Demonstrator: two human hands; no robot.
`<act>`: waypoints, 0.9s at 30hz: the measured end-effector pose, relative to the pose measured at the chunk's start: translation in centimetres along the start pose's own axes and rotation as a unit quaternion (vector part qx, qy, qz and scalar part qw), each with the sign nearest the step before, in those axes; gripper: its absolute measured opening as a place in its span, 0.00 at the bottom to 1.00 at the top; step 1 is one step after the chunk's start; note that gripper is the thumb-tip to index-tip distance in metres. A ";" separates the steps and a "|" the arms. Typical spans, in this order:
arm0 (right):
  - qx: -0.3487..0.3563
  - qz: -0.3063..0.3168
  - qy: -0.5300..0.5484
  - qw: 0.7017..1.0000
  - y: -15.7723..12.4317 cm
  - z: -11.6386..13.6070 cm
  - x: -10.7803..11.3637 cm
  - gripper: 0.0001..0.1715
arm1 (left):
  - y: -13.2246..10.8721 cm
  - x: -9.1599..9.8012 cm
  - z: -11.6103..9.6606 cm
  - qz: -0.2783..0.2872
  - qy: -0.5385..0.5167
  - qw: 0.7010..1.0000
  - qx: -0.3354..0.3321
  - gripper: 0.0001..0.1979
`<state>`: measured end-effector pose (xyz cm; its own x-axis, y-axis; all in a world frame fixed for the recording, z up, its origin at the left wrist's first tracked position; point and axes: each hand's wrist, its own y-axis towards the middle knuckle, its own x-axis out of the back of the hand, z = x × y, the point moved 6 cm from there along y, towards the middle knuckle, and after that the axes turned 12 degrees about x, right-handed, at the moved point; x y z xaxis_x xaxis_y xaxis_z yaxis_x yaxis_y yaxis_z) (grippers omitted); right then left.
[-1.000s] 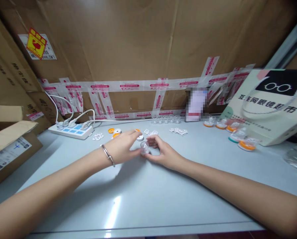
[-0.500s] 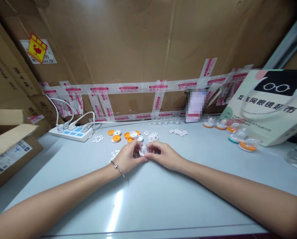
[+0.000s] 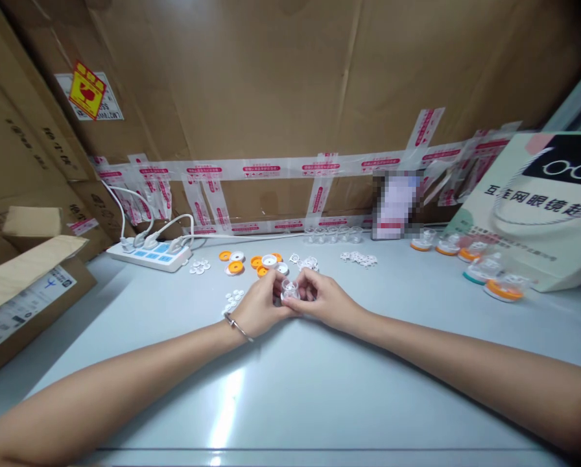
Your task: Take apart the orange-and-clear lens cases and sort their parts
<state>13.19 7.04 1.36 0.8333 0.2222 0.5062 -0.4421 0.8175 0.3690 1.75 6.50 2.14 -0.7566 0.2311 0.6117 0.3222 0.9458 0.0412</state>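
Between both hands, low over the table, is a small clear plastic cup point(image 3: 289, 288) with white parts inside it. My left hand point(image 3: 266, 299) grips its left side, thumb at the front, and a bracelet circles that wrist. From the right, the thumb and fingers of my right hand point(image 3: 322, 297) close on the same cup. Behind the hands lie orange and white round caps point(image 3: 235, 266) and a heap of white plastic pieces point(image 3: 310, 264). Several small white discs point(image 3: 234, 298) lie left of my left hand. The cup's underside is partly hidden by the fingers.
A power strip point(image 3: 149, 254) with plugs sits at the back left, beside an open cardboard box point(image 3: 28, 298). A row of clear cups point(image 3: 333, 235) and a blurred phone point(image 3: 395, 206) stand at the back. Assembled pieces point(image 3: 504, 290) lie by a paper bag point(image 3: 528, 214) at right.
The view has turned slightly left, so the surroundings appear shifted right. Both hands keep hold of the clear cup, which looks tilted a little differently.
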 end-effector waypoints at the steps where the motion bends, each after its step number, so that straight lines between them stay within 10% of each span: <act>1: 0.000 0.005 0.000 1.000 0.1 -0.1 0.0 0.15 | 0.0 0.0 0.0 -0.003 0.004 1.000 -0.004 0.15; 27: -0.006 0.000 0.090 0.996 0.6 -0.9 -0.1 0.12 | 0.5 -0.2 0.5 0.004 -0.009 1.000 0.003 0.18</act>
<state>13.13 8.01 0.79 0.8801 0.3120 0.3580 -0.4381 0.8242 0.3588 1.73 7.06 1.66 -0.7642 0.2424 0.5977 0.3246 0.9453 0.0316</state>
